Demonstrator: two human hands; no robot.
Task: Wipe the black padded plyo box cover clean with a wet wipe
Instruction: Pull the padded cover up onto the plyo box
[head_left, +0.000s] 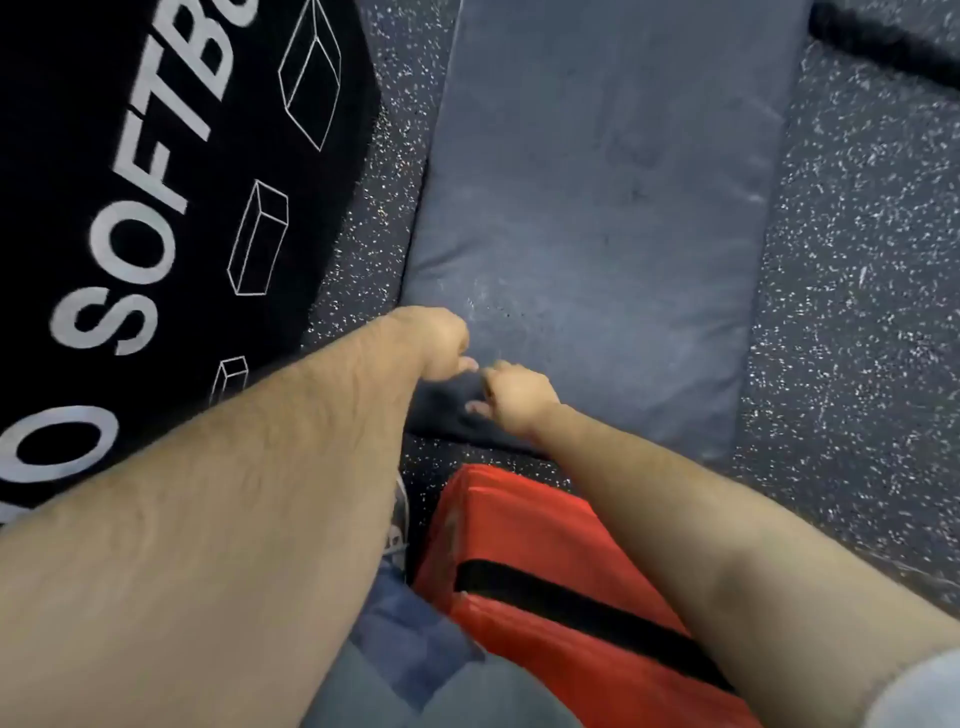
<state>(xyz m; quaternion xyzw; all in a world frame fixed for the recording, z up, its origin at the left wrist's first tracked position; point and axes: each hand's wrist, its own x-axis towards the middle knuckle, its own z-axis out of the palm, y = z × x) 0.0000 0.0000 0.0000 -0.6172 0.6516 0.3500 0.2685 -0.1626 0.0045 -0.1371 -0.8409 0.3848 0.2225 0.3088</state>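
A dusty dark padded cover (597, 208) lies flat on the speckled floor in the middle of the head view. Both my hands meet at its near left corner (447, 410), which looks dark and bunched. My left hand (441, 340) has its fingers curled down onto that corner. Just to its right, my right hand (514, 400) also has its fingers curled and grips the same corner. No wet wipe shows. At the left stands the black plyo box (156, 182) with white lettering and box outlines.
A red padded item with a black stripe (545, 582) lies close in front of me, under my right forearm. A shoe (397, 525) peeks out beside it. A black object (883, 47) lies at the top right on the speckled rubber floor (857, 312).
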